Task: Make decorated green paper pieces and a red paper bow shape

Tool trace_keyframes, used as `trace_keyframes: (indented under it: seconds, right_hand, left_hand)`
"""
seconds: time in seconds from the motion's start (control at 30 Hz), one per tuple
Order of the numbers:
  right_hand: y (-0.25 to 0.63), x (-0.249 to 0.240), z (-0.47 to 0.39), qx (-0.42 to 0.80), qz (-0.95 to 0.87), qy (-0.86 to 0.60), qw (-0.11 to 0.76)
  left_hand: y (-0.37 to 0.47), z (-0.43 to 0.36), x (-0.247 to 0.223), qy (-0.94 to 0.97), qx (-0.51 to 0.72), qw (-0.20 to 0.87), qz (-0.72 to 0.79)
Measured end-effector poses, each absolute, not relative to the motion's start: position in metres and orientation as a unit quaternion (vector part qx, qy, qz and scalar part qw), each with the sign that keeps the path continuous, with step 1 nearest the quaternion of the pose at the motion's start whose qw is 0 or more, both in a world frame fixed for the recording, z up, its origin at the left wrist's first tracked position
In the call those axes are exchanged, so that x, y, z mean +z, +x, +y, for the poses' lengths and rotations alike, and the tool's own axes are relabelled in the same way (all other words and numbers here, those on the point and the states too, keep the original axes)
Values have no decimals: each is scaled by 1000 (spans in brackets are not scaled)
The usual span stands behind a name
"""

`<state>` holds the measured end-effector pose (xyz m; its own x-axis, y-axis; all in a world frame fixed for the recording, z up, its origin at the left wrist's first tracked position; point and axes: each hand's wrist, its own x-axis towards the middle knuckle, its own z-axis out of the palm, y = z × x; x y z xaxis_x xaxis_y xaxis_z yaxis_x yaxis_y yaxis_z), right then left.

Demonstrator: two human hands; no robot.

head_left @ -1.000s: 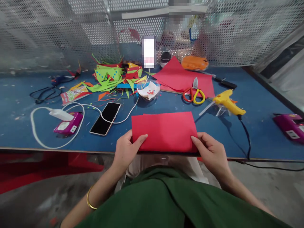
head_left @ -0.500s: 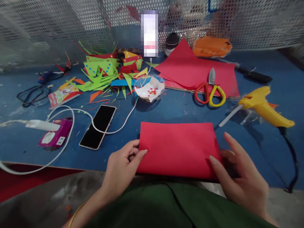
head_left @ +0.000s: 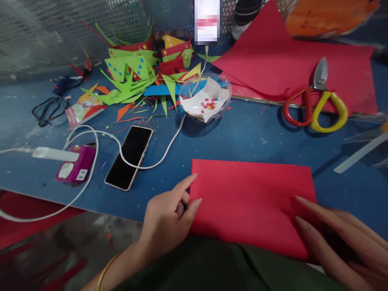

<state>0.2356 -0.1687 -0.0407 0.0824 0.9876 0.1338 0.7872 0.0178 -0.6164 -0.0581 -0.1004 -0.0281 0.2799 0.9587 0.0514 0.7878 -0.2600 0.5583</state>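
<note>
A folded sheet of red paper (head_left: 245, 198) lies at the table's front edge, its layers slightly offset at the far right corner. My left hand (head_left: 169, 214) grips its left edge, index finger on the far corner and thumb on top. At the right side, my right hand (head_left: 339, 238) holds the paper, with index finger and thumb close together on its upper face. The other right fingers are partly hidden. Beyond the paper lie scissors (head_left: 319, 89) with one red and one yellow handle, resting partly on larger red sheets (head_left: 257, 60).
A clear bowl (head_left: 226, 103) holds white paper and tiny red bits. Green and red paper cut-outs (head_left: 130, 66) pile up behind. A phone (head_left: 129, 157) lies left, crossed by a white cable (head_left: 160, 163) near a purple adapter (head_left: 86, 155). A glue stick (head_left: 360, 153) juts in from the right.
The view has shifted closer and to the left, so the glue gun is mostly out of frame. My left index finger now rests on the paper, and my right index finger has come down onto it.
</note>
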Motion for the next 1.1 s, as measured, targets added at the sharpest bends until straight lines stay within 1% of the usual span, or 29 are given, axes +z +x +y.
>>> trace_keyframes:
  seconds: [0.13, 0.3, 0.4, 0.57, 0.77, 1.0, 1.1]
  right_hand:
    - [232, -39, -168, 172, -656, -681, 275]
    - [228, -38, -169, 157, -640, -715, 233]
    - [228, -39, -169, 157, -624, -731, 230]
    - [230, -41, -166, 166, -633, -717, 241]
    - [231, -41, -166, 168, -627, -730, 215]
    - [226, -40, -163, 166, -629, -725, 225]
    - [223, -40, -160, 170, -631, -709, 265]
  left_hand:
    - [-59, -102, -30, 782, 211, 186, 556]
    - [-58, -101, -31, 788, 198, 172, 558]
    - [-58, -100, -33, 791, 195, 164, 556]
    - [-59, -100, -34, 791, 195, 160, 557]
    - [-58, -99, -32, 792, 193, 158, 558]
    - [-59, -98, -32, 801, 182, 140, 552]
    - [-61, -98, -35, 802, 176, 119, 558]
